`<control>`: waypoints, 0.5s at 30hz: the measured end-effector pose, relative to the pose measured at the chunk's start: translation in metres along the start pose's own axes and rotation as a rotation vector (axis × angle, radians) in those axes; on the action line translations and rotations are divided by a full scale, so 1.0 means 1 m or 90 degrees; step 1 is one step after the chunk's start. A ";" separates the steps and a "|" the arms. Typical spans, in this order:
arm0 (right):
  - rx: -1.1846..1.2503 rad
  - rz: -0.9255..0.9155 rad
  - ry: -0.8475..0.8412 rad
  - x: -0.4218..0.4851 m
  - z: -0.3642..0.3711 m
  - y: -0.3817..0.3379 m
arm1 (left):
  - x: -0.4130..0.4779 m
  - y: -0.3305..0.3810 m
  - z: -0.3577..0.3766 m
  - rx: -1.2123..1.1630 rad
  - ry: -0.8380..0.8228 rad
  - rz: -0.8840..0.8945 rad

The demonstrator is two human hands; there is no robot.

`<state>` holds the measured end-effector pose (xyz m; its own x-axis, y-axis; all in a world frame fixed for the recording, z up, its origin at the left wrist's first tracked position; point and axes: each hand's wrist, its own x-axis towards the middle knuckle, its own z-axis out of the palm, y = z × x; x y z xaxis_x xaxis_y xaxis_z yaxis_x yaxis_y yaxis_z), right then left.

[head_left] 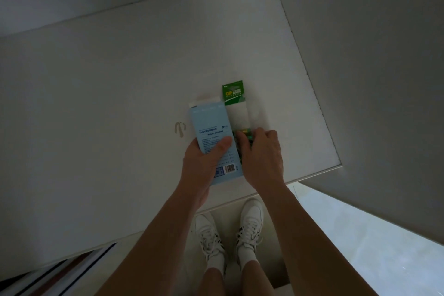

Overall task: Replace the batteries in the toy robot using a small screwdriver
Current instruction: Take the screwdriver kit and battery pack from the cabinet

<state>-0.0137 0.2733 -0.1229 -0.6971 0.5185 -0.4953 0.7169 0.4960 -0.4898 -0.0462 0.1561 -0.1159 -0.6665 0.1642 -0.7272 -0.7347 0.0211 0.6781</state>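
Toy robot nowhere in view — only supplies on the white tabletop [120, 79]: pale-blue cardboard screwdriver box [211, 125] gripped by left hand [204, 158], right hand [260, 154] closed over green batteries [243, 134] in their green-topped pack [234, 94] — every step apparently still ahead.

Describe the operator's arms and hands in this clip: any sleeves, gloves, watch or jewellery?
Both arms are bare to the bottom edge of the frame, with no sleeves in view. The left hand and right hand are ungloved, and no watch, ring or bracelet shows. Further down, white lace-up sneakers and white socks are worn.
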 end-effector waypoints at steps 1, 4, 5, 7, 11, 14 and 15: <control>0.006 -0.017 -0.006 0.000 0.000 0.000 | 0.000 0.000 0.000 -0.002 0.000 0.000; 0.043 -0.051 -0.032 0.003 -0.002 0.002 | -0.001 -0.001 0.000 -0.018 0.006 -0.005; 0.052 -0.062 -0.032 0.004 -0.004 0.002 | 0.000 -0.001 -0.001 -0.021 0.007 -0.006; 0.070 -0.076 -0.027 0.004 -0.004 0.002 | 0.000 -0.001 -0.002 -0.023 0.006 -0.006; 0.086 -0.084 0.023 0.006 0.001 0.005 | -0.003 0.000 0.000 -0.035 -0.006 -0.008; 0.148 -0.087 0.034 0.008 0.000 0.008 | -0.007 0.001 0.002 -0.051 -0.019 -0.008; 0.185 -0.080 0.028 0.008 -0.002 0.009 | -0.008 0.003 0.003 -0.057 -0.023 -0.009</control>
<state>-0.0127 0.2832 -0.1292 -0.7741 0.4991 -0.3895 0.5889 0.3418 -0.7324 -0.0423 0.1573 -0.1078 -0.6516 0.2000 -0.7317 -0.7540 -0.0647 0.6537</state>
